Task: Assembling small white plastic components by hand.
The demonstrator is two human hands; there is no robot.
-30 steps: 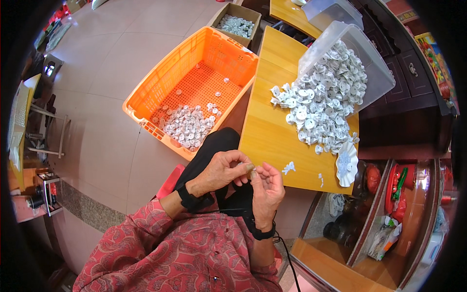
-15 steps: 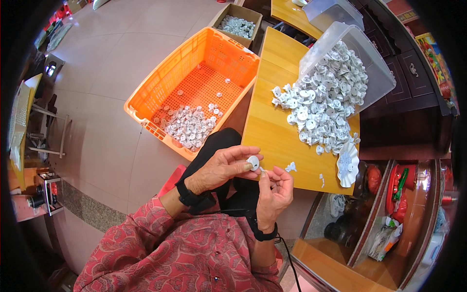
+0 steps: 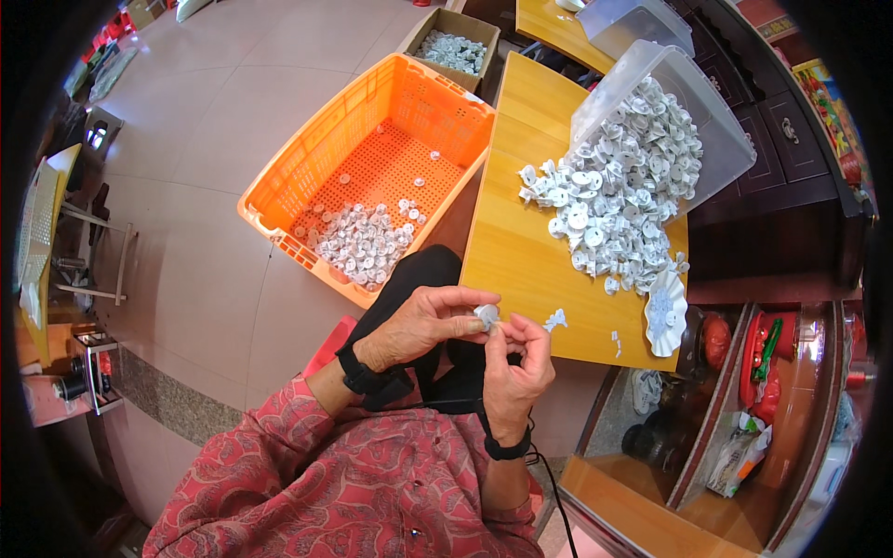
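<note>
Between the thumb and fingers of my left hand [image 3: 423, 325] is a small round white plastic part [image 3: 486, 316], held above my lap by the table's near corner. My right hand [image 3: 517, 367] is closed in a pinch, its thumb and fingertips right against the part's near right side. Whatever sits in that pinch is hidden by the fingers. Just beyond my right hand, a few small white pieces [image 3: 555, 320] lie on the yellow wooden table [image 3: 521, 139]. A large heap of similar white parts [image 3: 623, 186] spills over the table from a clear plastic bin [image 3: 721, 139] tipped on its side.
Left of the table stands an orange crate [image 3: 312, 130] with many round white parts at its near end. A white scalloped dish [image 3: 662, 346] of small pieces sits at the table's right edge. Behind is a cardboard box [image 3: 484, 42] of parts; open shelves [image 3: 726, 418] stand at right.
My right hand has moved a little left and up, bringing its pinch against the round part. A small white sliver showed at those fingertips before. My left hand has turned the part slightly.
</note>
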